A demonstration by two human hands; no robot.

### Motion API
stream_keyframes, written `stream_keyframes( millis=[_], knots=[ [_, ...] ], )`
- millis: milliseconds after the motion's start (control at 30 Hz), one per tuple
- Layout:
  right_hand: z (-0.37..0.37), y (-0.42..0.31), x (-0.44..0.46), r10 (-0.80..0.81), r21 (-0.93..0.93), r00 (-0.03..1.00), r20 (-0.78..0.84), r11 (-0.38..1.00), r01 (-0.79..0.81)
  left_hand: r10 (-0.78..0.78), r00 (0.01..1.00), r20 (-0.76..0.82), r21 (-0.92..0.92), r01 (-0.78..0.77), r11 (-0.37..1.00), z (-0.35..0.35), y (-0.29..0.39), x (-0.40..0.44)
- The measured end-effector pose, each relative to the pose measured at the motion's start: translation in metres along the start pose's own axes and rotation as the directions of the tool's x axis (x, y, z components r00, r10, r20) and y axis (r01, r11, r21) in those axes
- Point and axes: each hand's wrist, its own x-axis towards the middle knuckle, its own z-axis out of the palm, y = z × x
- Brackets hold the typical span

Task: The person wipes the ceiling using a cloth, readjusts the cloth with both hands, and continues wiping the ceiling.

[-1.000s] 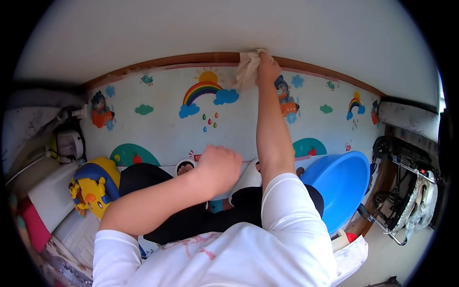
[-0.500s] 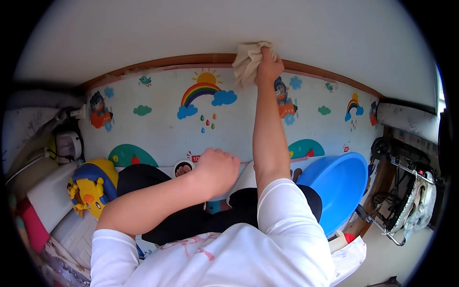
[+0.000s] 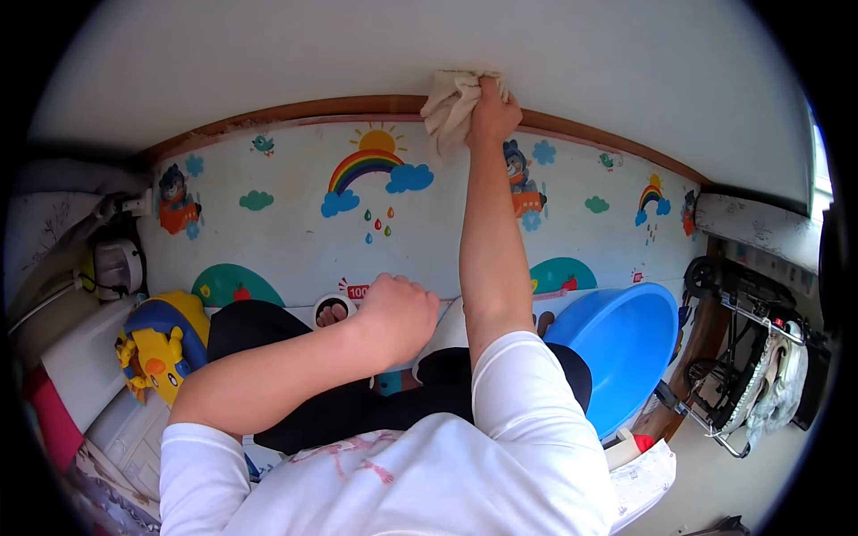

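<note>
Right hand clenched on cloth, fingers wrapped round its right side; rest of cloth hangs loose and crumpled to left of hand. Cloth lies across brown strip, upper edge against white wall, lower folds over patterned panel. Right arm stretched out straight. Left hand curled into fist above lap, near foot; palm hidden, cannot tell if anything inside. Blue basin beside right knee.
</note>
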Motion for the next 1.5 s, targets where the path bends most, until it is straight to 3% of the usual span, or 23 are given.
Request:
stream_keyframes(
  millis=[167,267,367,467,567,667,767,867,967,1067,1267,1367,1500],
  knots=[
    [0.000,0.016,0.008,0.139,0.034,0.986,-0.091,0.990,-0.137,0.002,1.000,-0.011,-0.008,-0.002,1.000,-0.002,-0.001,0.000],
    [-0.001,-0.001,-0.003,-0.012,-0.083,1.000,-0.011,0.996,0.011,-0.010,0.999,-0.038,-0.011,0.010,1.000,0.000,-0.002,0.000],
    [0.002,-0.012,0.000,-0.047,-0.205,0.998,0.046,0.977,0.055,-0.007,1.000,-0.023,-0.011,0.006,1.000,-0.002,-0.002,0.000],
    [0.002,0.004,0.009,0.061,-0.055,0.997,-0.036,0.996,-0.063,0.002,1.000,-0.003,-0.026,-0.003,1.000,-0.004,-0.003,0.004],
    [-0.003,0.017,0.018,0.121,-0.119,0.988,-0.096,0.984,-0.132,-0.006,1.000,-0.028,-0.027,0.005,1.000,-0.004,-0.003,0.004],
    [-0.001,-0.009,-0.001,0.041,-0.199,0.999,0.016,0.979,-0.037,-0.006,1.000,-0.013,-0.017,0.006,1.000,-0.004,-0.003,0.001],
    [0.003,-0.024,-0.001,0.090,-0.121,0.991,0.095,0.990,-0.078,-0.003,1.000,-0.006,-0.023,0.003,1.000,-0.006,-0.002,0.000],
    [0.001,-0.002,0.009,0.181,-0.010,0.983,-0.029,0.983,-0.181,0.011,1.000,-0.020,-0.025,-0.011,1.000,-0.007,-0.002,0.001],
    [-0.008,0.017,0.023,0.152,-0.036,0.988,-0.030,0.987,-0.153,-0.010,1.000,-0.023,-0.009,0.010,1.000,-0.003,-0.003,0.000],
    [-0.003,-0.016,0.004,0.036,-0.182,0.999,0.025,0.983,-0.031,-0.009,1.000,-0.008,-0.024,0.009,1.000,0.001,-0.005,-0.002],
    [0.002,-0.016,0.009,0.163,-0.028,0.987,-0.018,0.986,-0.163,0.022,0.999,-0.040,-0.048,-0.024,0.999,-0.004,-0.004,0.004],
    [-0.007,-0.001,0.020,0.172,-0.034,0.985,0.004,0.984,-0.172,0.014,1.000,0.008,-0.066,-0.014,0.998,-0.001,-0.006,0.004],
    [-0.003,-0.034,0.000,0.061,-0.185,0.997,0.042,0.981,-0.053,0.009,1.000,-0.005,-0.029,-0.009,1.000,0.000,-0.003,-0.002]
  ],
)
